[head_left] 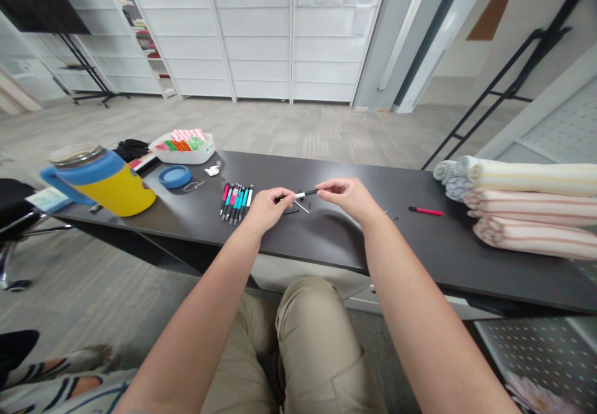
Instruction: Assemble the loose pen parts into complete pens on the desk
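Note:
Over the middle of the dark desk [326, 240], a white and black pen [306, 194] is held level between my two hands. My left hand [273, 206] pinches its white end, and my right hand [342, 195] grips the black end with the fingertips. Just below the pen lie a thin pen refill [301, 207] and some small dark parts on the desk. To the left of my left hand is a row of several pens [236, 202] in red, teal, black and white. A red pen [426, 211] with a dark end lies alone to the right.
A yellow and blue mug [112, 184] stands at the left, with a blue lid [175, 176] beside it. Behind is a white basket [203, 151] of colourful packets. Rolled towels [536, 209] are stacked at the right end. Another person's leg shows at lower left.

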The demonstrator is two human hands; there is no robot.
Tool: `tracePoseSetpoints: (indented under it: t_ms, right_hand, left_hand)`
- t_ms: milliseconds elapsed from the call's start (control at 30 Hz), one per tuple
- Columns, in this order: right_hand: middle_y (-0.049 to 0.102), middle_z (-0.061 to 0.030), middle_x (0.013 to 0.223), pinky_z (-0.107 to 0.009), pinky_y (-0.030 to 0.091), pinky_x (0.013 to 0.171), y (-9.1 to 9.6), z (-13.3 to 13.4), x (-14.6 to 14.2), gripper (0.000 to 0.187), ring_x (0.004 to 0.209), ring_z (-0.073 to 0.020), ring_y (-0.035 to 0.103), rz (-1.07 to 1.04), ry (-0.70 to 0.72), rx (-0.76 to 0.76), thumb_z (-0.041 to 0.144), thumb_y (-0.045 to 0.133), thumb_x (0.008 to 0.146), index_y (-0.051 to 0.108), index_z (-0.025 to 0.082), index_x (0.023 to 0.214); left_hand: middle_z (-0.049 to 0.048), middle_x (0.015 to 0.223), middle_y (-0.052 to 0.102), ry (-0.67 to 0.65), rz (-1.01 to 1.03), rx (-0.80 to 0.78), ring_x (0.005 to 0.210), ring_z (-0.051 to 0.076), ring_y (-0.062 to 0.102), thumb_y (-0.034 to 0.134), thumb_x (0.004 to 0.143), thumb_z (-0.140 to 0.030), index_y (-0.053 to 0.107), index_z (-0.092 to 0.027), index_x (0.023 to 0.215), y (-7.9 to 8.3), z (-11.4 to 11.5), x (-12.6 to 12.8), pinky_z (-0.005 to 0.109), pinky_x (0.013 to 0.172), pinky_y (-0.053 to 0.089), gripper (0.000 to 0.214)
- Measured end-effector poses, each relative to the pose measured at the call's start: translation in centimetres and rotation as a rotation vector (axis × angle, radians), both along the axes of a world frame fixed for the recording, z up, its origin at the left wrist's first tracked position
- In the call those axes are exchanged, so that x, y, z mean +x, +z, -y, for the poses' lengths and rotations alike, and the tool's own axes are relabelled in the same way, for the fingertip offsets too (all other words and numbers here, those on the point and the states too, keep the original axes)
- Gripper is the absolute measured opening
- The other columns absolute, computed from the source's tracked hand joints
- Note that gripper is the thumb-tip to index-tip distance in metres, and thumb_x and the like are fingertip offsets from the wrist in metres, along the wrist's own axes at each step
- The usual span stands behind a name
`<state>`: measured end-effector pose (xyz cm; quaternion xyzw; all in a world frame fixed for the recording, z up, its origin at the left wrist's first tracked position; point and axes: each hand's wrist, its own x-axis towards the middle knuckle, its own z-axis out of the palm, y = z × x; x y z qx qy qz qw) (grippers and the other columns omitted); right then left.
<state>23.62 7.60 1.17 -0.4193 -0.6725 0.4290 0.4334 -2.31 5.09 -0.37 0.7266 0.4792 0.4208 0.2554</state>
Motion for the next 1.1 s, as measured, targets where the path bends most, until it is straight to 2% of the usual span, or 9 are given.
tracePoseSetpoints:
  t_ms: [367, 600, 867, 1100]
  right_hand:
    - [0.076, -0.0052, 0.082, -0.031, 0.05, 0.067, -0.3, -0.1, -0.6, 0.038, 0.071, -0.0172, 0.065, -0.004, 0.018, -0.025, 0.046, 0.088, 0.072, 0.082, 0.019, 0.098]
    - [0.067, -0.0008, 0.069, -0.028, 0.039, 0.057, -0.5, 0.0, -1.0, 0.04, 0.06, -0.013, 0.053, 0.055, 0.029, 0.0, 0.051, 0.085, 0.073, 0.083, 0.018, 0.096]
    - [0.062, 0.001, 0.065, -0.029, 0.033, 0.055, -0.5, 0.1, -1.3, 0.035, 0.057, -0.0121, 0.047, 0.123, 0.031, 0.022, 0.049, 0.084, 0.075, 0.084, 0.02, 0.094]
    - [0.066, -0.0004, 0.069, -0.029, 0.036, 0.056, -0.7, 0.1, -1.4, 0.035, 0.06, -0.0128, 0.051, 0.123, 0.042, 0.031, 0.048, 0.084, 0.075, 0.084, 0.02, 0.095]
  left_hand:
    - [0.0017, 0.082, 0.079, -0.015, -0.004, -0.009, 0.08, 0.02, 0.071, 0.065, 0.094, -0.043, 0.08, -0.021, 0.093, 0.1, 0.0, 0.0, 0.03, 0.076, 0.052, 0.027]
    - [0.0026, 0.081, 0.079, -0.025, 0.004, -0.029, 0.08, 0.02, 0.072, 0.065, 0.094, -0.042, 0.081, -0.02, 0.095, 0.1, 0.1, 0.2, 0.03, 0.076, 0.054, 0.027]
    - [0.0028, 0.083, 0.079, -0.049, 0.029, -0.06, 0.081, 0.02, 0.074, 0.067, 0.093, -0.04, 0.08, -0.02, 0.094, 0.3, 0.3, 0.4, 0.029, 0.075, 0.055, 0.024]
    - [0.0027, 0.083, 0.079, -0.056, 0.007, -0.053, 0.081, 0.021, 0.074, 0.066, 0.093, -0.038, 0.08, -0.021, 0.093, 0.4, 0.4, 0.5, 0.029, 0.077, 0.056, 0.022]
